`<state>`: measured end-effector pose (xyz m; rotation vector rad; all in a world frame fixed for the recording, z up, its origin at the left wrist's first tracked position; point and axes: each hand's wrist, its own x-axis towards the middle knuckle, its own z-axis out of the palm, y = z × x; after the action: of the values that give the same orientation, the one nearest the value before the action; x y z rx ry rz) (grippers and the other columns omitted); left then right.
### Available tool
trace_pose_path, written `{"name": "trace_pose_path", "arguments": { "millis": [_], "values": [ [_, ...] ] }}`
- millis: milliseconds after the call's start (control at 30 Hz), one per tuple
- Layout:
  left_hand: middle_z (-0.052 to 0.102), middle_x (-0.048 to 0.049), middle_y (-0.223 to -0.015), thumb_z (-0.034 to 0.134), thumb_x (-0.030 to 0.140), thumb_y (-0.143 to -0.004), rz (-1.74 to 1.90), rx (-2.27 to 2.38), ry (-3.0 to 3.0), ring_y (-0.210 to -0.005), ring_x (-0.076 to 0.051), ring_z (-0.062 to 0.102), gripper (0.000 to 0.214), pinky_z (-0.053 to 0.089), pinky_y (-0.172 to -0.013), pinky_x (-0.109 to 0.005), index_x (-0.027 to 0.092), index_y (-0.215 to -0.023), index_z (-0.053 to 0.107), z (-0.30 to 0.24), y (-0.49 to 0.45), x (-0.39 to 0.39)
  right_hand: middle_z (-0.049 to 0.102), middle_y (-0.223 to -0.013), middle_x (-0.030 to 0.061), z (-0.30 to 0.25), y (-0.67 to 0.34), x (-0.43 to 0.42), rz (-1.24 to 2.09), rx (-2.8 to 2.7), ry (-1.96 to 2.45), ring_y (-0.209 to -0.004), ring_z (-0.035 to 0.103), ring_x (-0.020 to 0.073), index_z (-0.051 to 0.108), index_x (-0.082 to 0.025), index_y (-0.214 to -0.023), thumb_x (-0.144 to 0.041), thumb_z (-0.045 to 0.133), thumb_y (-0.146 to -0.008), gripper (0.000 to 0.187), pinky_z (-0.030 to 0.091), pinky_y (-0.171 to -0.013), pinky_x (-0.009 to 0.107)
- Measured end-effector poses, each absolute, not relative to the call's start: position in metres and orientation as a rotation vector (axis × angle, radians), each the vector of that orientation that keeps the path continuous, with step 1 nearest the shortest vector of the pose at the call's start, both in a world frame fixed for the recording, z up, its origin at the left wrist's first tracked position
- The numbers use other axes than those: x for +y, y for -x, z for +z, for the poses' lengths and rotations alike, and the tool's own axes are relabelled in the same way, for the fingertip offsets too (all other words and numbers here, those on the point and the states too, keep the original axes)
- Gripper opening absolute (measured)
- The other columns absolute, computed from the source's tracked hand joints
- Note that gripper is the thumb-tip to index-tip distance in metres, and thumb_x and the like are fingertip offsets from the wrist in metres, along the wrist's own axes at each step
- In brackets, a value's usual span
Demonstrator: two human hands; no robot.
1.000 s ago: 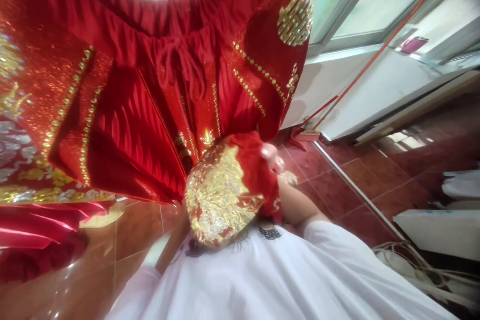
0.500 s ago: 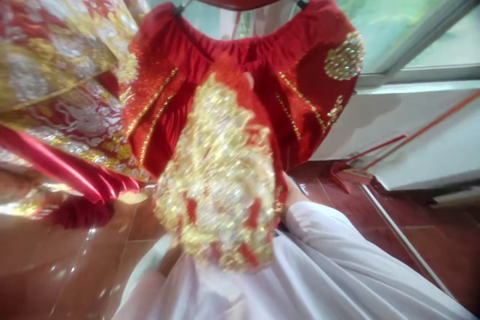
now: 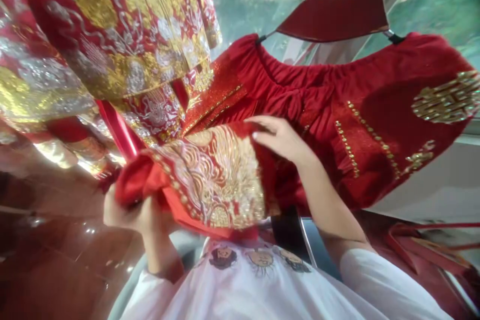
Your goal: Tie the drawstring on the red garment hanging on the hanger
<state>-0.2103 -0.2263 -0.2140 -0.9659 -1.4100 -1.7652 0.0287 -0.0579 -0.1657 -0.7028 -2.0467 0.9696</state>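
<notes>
A red skirt (image 3: 318,90) with a gathered waist and gold beading hangs by clips from a dark red hanger (image 3: 333,17). In front of it, a red panel with gold and white embroidery (image 3: 221,175) is stretched sideways between my hands. My left hand (image 3: 127,215) is closed around a bunched end of this panel at the lower left. At the panel's upper right edge, my right hand (image 3: 279,140) pinches the cloth between thumb and fingers. Whether the panel joins the hanging skirt is hidden behind the folds.
Garments with gold and silver embroidery (image 3: 131,35) hang at the left, close to the panel. A window (image 3: 258,5) stands behind the skirt. Red-brown floor (image 3: 56,250) lies below, and a red folded object (image 3: 420,250) rests at the lower right.
The embroidered panel has turned from upright to sideways, its bunched end now in my left hand. Both hands have come into clear view. The skirt and hanger appear farther right as the view shifts.
</notes>
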Motion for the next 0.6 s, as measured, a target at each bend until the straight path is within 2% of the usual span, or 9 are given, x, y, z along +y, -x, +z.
{"name": "trace_pose_path", "arguments": {
  "millis": [67, 133, 167, 233, 333, 400, 467, 533, 600],
  "values": [
    [0.047, 0.0044, -0.055, 0.066, 0.005, -0.063, -1.451, -1.300, 1.236, -0.050, -0.009, 0.042, 0.016, 0.030, -0.048, -0.023, 0.017, -0.061, 0.055, -0.208, 0.206, -0.229, 0.051, -0.137, 0.0117, -0.153, -0.019, -0.074, 0.973, -2.201, 0.492, -0.126, 0.050, 0.0214, 0.045, -0.018, -0.141, -0.037, 0.070, -0.079, 0.069, 0.041, -0.108, 0.037],
    [0.056, 0.0012, -0.059, 0.059, -0.001, -0.067, -1.238, -1.108, 1.516, -0.053, -0.013, 0.051, 0.018, 0.038, -0.050, -0.025, 0.018, -0.067, 0.059, -0.206, 0.201, -0.226, 0.037, -0.149, 0.0114, -0.138, -0.006, -0.097, 0.908, -2.422, 0.289, -0.136, 0.040, 0.0223, 0.027, -0.021, -0.151, -0.037, 0.073, -0.074, 0.091, 0.037, -0.112, 0.036],
    [0.061, -0.0007, -0.063, 0.057, -0.003, -0.069, -1.172, -1.020, 1.588, -0.055, -0.014, 0.054, 0.021, 0.041, -0.052, -0.026, 0.017, -0.072, 0.061, -0.205, 0.199, -0.223, 0.038, -0.149, 0.0117, -0.130, 0.002, -0.108, 0.854, -2.551, 0.239, -0.136, 0.040, 0.0232, 0.022, -0.021, -0.154, -0.036, 0.073, -0.073, 0.097, 0.039, -0.110, 0.036],
    [0.066, -0.0028, -0.068, 0.057, -0.004, -0.071, -1.079, -0.946, 1.618, -0.057, -0.014, 0.056, 0.023, 0.043, -0.056, -0.026, 0.017, -0.078, 0.062, -0.203, 0.198, -0.218, 0.052, -0.136, 0.0136, -0.117, 0.019, -0.125, 0.690, -2.818, 0.268, -0.123, 0.053, 0.0251, 0.015, -0.021, -0.156, -0.028, 0.070, -0.075, 0.098, 0.047, -0.098, 0.037],
    [0.068, -0.0032, -0.068, 0.060, -0.002, -0.073, -0.987, -0.972, 1.590, -0.058, -0.015, 0.058, 0.021, 0.044, -0.059, -0.027, 0.018, -0.081, 0.064, -0.202, 0.206, -0.214, 0.066, -0.106, 0.0140, -0.106, 0.046, -0.136, 0.398, -3.099, 0.435, -0.094, 0.065, 0.0273, 0.017, -0.015, -0.155, -0.020, 0.058, -0.080, 0.085, 0.051, -0.074, 0.037],
    [0.068, -0.0036, -0.068, 0.062, -0.001, -0.073, -0.953, -1.006, 1.560, -0.057, -0.015, 0.058, 0.020, 0.044, -0.059, -0.026, 0.018, -0.081, 0.065, -0.204, 0.214, -0.215, 0.067, -0.096, 0.0141, -0.102, 0.064, -0.136, 0.277, -3.188, 0.481, -0.088, 0.065, 0.0269, 0.037, -0.010, -0.145, -0.013, 0.050, -0.084, 0.063, 0.049, -0.068, 0.035],
    [0.068, -0.0040, -0.070, 0.062, -0.001, -0.072, -0.961, -1.065, 1.525, -0.057, -0.015, 0.058, 0.022, 0.044, -0.059, -0.026, 0.018, -0.082, 0.065, -0.208, 0.221, -0.220, 0.066, -0.092, 0.0134, -0.100, 0.082, -0.135, 0.299, -3.264, 0.414, -0.083, 0.065, 0.0232, 0.055, -0.009, -0.125, -0.005, 0.043, -0.084, 0.043, 0.046, -0.064, 0.030],
    [0.067, -0.0039, -0.071, 0.063, 0.002, -0.072, -1.022, -1.207, 1.470, -0.060, -0.015, 0.059, 0.020, 0.046, -0.061, -0.025, 0.018, -0.083, 0.064, -0.211, 0.228, -0.231, 0.066, -0.087, 0.0122, -0.099, 0.099, -0.132, 0.429, -3.323, 0.318, -0.071, 0.063, 0.0168, 0.060, -0.007, -0.112, 0.001, 0.039, -0.083, 0.037, 0.043, -0.059, 0.025],
    [0.068, -0.0036, -0.076, 0.069, 0.016, -0.074, -1.075, -1.596, 1.383, -0.065, -0.017, 0.062, 0.016, 0.047, -0.061, -0.026, 0.019, -0.088, 0.063, -0.212, 0.236, -0.248, 0.065, -0.086, 0.0118, -0.099, 0.116, -0.128, 0.548, -3.306, 0.219, -0.063, 0.059, 0.0123, 0.061, -0.006, -0.105, 0.003, 0.037, -0.082, 0.034, 0.040, -0.056, 0.023]
  ]
}}
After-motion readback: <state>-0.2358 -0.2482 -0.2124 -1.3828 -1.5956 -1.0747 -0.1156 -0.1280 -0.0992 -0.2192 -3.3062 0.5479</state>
